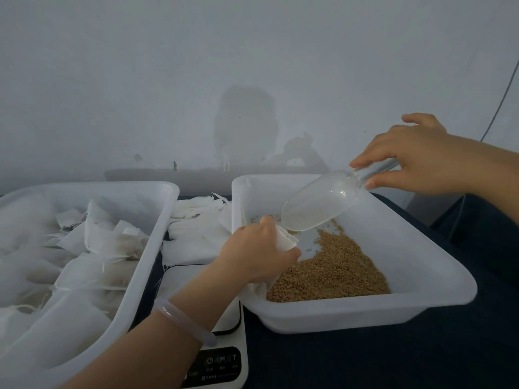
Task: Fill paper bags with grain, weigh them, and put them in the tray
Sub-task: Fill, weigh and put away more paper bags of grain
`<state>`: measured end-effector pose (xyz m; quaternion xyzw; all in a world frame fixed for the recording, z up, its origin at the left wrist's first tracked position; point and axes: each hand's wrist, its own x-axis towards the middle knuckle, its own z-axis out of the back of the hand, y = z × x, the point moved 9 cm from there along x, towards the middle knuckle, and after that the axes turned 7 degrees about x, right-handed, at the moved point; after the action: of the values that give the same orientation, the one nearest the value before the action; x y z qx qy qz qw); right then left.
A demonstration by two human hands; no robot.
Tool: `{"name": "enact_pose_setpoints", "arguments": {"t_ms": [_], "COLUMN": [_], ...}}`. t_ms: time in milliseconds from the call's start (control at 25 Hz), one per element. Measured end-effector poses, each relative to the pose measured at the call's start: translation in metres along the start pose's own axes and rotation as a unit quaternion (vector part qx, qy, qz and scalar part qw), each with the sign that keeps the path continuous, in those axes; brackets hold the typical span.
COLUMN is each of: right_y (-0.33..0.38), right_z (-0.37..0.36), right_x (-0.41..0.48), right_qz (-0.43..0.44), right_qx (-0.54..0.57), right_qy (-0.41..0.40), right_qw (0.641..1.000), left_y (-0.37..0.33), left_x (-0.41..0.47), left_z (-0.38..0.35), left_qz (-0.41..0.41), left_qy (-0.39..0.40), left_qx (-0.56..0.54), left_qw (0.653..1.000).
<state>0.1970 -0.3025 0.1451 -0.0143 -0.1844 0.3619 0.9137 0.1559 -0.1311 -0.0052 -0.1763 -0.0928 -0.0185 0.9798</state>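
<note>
Filling bag (287, 240), gripped in our curled left hand (257, 255) over the grain (337, 265) so spill falls back | scoop (317, 206), seemingly empty, tipped mouth-down at the bag, handle pinched by our right hand (415, 155) | scale (227, 327) just beside the tub (365, 313), ready for weighing | tray (153, 255) of filled bags (98, 240) at left, within reach.

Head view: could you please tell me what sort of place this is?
Probably a small hand-packing bench: a tray of loose grain, a digital scale beside it, and a second tray heaped with paper bags.
</note>
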Motion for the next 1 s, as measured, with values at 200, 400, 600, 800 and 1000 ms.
{"name": "enact_pose_setpoints", "arguments": {"t_ms": [200, 400, 600, 800, 1000], "right_y": [-0.032, -0.033, -0.012, -0.011, -0.028], "right_z": [-0.03, -0.08, -0.125, -0.139, -0.115], "right_x": [-0.007, -0.026, -0.048, -0.064, -0.063], "right_qz": [-0.082, -0.088, -0.07, -0.083, -0.115], "right_qx": [-0.047, -0.046, 0.052, 0.187, 0.287], "right_qy": [0.074, 0.17, 0.212, 0.195, 0.118], "right_qw": [0.993, 0.98, 0.973, 0.959, 0.944], "left_y": [-0.001, -0.002, -0.003, -0.003, -0.001], "left_x": [0.0, 0.0, -0.002, -0.004, -0.006], "left_z": [-0.002, 0.0, 0.003, 0.006, 0.009], "left_qz": [-0.003, -0.005, -0.016, -0.016, -0.014], "left_qy": [0.005, -0.004, -0.02, -0.027, -0.027], "left_qx": [0.016, 0.019, 0.005, -0.009, -0.065], "left_qw": [1.0, 1.0, 1.0, 0.999, 0.997]}}
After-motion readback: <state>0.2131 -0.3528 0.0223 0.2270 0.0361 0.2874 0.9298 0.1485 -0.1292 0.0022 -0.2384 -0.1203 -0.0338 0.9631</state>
